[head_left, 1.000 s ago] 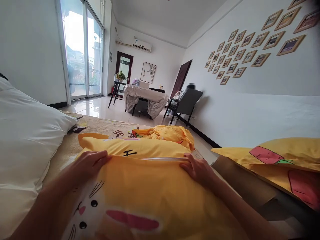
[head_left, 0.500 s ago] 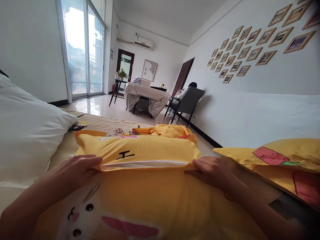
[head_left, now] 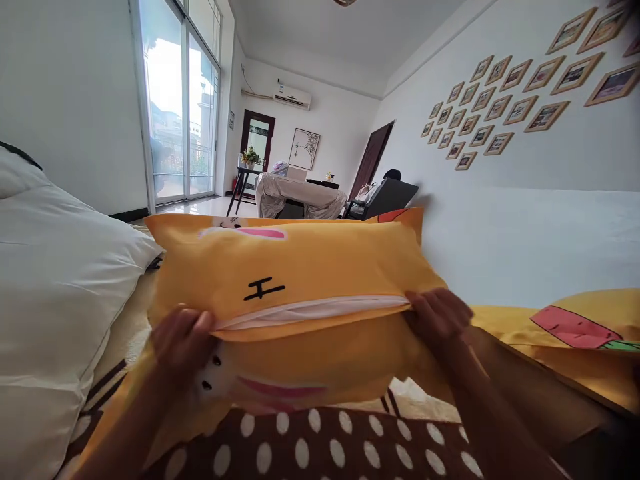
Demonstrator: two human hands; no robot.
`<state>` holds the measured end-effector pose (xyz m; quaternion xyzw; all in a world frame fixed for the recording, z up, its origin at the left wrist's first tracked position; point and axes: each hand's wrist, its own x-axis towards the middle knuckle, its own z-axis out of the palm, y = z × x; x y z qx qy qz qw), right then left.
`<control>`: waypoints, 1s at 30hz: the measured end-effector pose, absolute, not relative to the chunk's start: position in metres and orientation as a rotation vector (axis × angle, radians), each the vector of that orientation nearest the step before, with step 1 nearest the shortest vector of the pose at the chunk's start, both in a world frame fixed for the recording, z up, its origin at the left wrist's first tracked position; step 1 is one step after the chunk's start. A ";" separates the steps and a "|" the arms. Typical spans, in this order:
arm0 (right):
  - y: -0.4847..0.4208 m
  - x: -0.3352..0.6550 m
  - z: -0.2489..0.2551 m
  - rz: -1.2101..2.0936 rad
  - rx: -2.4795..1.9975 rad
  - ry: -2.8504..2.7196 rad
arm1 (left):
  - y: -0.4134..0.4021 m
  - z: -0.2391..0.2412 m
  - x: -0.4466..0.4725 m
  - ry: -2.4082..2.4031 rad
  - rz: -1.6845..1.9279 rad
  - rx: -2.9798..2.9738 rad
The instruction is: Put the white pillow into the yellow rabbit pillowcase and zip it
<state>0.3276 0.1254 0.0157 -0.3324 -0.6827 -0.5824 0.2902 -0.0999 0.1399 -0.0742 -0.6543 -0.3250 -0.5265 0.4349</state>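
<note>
A pillow in a yellow cartoon pillowcase [head_left: 300,267] is raised in front of me above the bed. A strip of white pillow [head_left: 320,310] shows through the case's open slit. My left hand [head_left: 183,340] is closed on the left end of the slit. At the right end, my right hand [head_left: 437,313] grips the pillowcase edge with fingers curled. A brown fabric with white dots [head_left: 320,447] lies below the pillow, close to me.
A big white pillow [head_left: 55,300] lies at the left. Another yellow pillow with a red carrot print [head_left: 575,333] lies at the right beside the white wall. Far back stand a covered table [head_left: 300,193], a dark chair [head_left: 387,197] with a seated person, and glass doors [head_left: 180,113].
Both hands have lifted the yellow pillow up off the bed toward me. The brown dotted fabric beneath has come into view, and the pillow now hides the yellow cloth behind it.
</note>
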 end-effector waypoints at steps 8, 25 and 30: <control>0.166 0.342 -0.100 -0.950 -1.413 -2.189 | 0.138 -0.070 -0.072 -1.461 -0.566 -2.673; 0.070 0.177 -0.031 0.014 -1.189 -2.672 | 0.064 -0.022 -0.073 -1.637 -0.293 -3.006; 0.088 0.166 -0.044 0.182 -1.355 -2.638 | 0.054 -0.013 -0.068 -1.649 -0.213 -3.040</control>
